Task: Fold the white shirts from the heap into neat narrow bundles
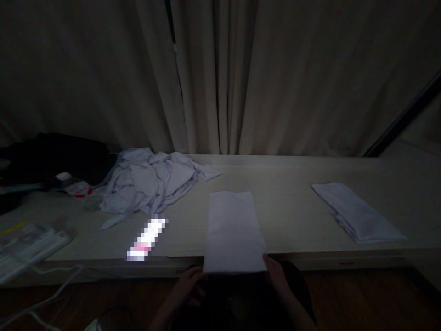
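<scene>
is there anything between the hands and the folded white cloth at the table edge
Nothing visible: the left hand and right hand both reach the near edge of the folded white rectangular cloth directly.

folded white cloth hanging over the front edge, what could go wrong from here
1. The folded white cloth overhangs the front edge of the table, held only at its near corners by the left hand and right hand; it might slide off or unfold.
2. The crumpled white pile lies close on the left and could snag it.
3. The scene is dim, so creases may go unnoticed.
</scene>
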Action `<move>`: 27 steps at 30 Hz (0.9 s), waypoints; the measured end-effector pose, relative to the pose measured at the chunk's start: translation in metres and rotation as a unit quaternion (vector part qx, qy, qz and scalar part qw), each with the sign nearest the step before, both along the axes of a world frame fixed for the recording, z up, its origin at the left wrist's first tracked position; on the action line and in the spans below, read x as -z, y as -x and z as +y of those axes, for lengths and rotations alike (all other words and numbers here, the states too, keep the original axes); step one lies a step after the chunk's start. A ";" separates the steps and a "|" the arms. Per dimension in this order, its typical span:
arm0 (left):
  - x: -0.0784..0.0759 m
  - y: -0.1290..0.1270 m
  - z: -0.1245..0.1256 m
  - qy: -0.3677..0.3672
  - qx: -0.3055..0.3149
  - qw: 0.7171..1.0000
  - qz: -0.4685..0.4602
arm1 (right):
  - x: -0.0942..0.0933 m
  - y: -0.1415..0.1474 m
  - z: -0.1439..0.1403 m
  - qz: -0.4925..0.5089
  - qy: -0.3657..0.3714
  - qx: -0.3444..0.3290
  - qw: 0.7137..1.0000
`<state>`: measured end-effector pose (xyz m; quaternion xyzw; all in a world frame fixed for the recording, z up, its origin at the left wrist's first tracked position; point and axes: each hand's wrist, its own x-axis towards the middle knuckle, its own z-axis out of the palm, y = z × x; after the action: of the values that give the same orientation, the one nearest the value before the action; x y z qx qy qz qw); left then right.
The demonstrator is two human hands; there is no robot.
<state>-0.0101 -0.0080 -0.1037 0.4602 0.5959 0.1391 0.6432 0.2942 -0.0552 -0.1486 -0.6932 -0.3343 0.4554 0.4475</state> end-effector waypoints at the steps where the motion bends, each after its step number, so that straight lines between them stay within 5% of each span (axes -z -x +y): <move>1: 0.000 -0.002 -0.001 0.001 -0.009 1.000 -0.018 | 0.000 -0.002 0.000 0.002 0.004 -0.002 1.000; 7: 0.010 -0.014 -0.005 0.005 -0.084 0.996 -0.022 | -0.005 -0.004 -0.003 0.002 0.015 -0.004 1.000; 14: 0.017 -0.014 -0.001 -0.036 -0.031 0.998 0.030 | -0.004 -0.007 -0.006 -0.009 0.017 -0.008 1.000; 22: 0.025 -0.011 -0.003 -0.021 -0.085 0.996 -0.025 | 0.001 -0.010 -0.009 -0.061 -0.001 0.005 0.998; 27: 0.015 -0.014 0.000 0.024 -0.086 0.995 -0.035 | 0.006 -0.012 -0.003 0.008 0.102 0.013 0.995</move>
<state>0.0038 -0.0083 -0.1188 0.3861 0.6140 0.1953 0.6601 0.3060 -0.0585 -0.1549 -0.7361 -0.2736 0.4865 0.3828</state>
